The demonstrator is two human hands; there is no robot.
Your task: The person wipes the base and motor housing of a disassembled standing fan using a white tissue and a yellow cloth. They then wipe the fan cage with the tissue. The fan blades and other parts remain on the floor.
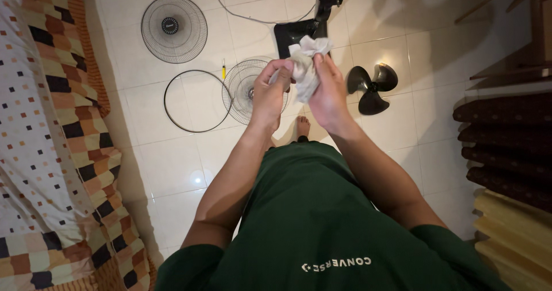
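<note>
A crumpled white cloth [306,64] is held between both my hands in front of my chest. My left hand [268,92] pinches its left side with the fingers curled. My right hand [329,90] grips its right side. Below them on the white tiled floor lie the parts of a taken-apart fan: a round wire grille [173,29] at the far left, a second grille [244,90] partly hidden by my left hand, a thin black ring [172,115], a black three-blade propeller [371,87] and the black fan base with its motor [313,20].
A small yellow-handled screwdriver [223,71] lies between the two grilles. A bed with a checked patchwork cover [52,130] runs along the left. Dark folded cushions [506,141] and yellow ones [512,239] are stacked at the right. My bare foot [302,127] stands on the tiles.
</note>
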